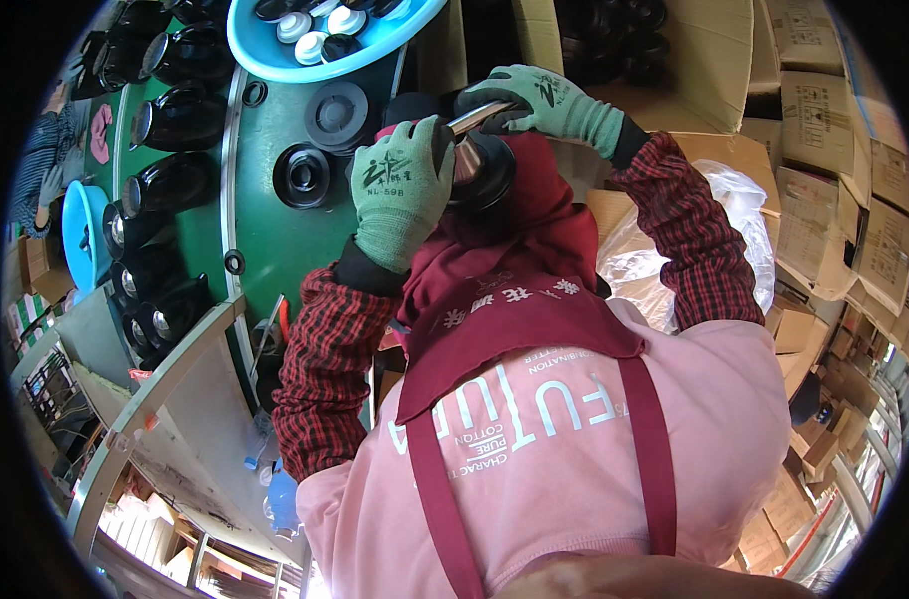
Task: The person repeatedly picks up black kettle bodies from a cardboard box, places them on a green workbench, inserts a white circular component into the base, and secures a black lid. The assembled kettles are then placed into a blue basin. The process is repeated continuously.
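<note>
Left hand (402, 188) and right hand (554, 108) both grasp the steel-and-black part (467, 162), work apparently unfinished; black discs (337, 116) lie loose at left.

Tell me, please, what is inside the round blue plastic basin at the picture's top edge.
The round blue plastic basin holds white round pieces and black round pieces. What lies beneath them or beyond the picture's edge cannot be seen.
</note>
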Motion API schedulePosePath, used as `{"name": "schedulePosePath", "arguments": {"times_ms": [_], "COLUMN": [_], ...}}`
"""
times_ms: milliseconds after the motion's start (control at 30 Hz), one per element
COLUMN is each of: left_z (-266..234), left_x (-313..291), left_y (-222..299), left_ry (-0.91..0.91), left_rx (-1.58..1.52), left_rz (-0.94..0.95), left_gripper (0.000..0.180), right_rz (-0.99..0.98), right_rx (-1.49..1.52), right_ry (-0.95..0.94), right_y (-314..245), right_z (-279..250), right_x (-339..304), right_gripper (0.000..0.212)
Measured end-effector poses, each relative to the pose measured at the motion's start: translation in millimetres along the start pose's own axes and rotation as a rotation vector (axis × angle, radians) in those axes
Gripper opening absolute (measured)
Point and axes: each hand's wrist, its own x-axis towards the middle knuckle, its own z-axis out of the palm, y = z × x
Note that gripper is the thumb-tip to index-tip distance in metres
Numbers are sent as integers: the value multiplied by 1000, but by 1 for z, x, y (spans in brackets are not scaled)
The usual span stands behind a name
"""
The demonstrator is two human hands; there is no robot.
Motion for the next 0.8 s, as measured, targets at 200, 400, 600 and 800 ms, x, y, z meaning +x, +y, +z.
{"name": "schedulePosePath", "arguments": {"times_ms": [200, 400, 600, 800], "left_z": [4, 16, 28, 29], "left_x": [24, 31, 32, 20], "left_y": [-48, -72, -67, -61], "left_ry": [-59, -122, -42, 3], "left_rx": [-269, -368, -397, -362], "left_rz": [219, 337, 350, 263], "left_gripper": [31, 32, 31, 25], "right_rz": [35, 183, 167, -149], "right_rx": [-104, -375, -461, -405], "right_ry": [62, 56, 85, 279], "right_y": [-35, -91, -96, -71], "right_z": [2, 0, 14, 7], "right_x": [-16, -32, -37, -39], "right_gripper": [54, 64, 64, 60]}}
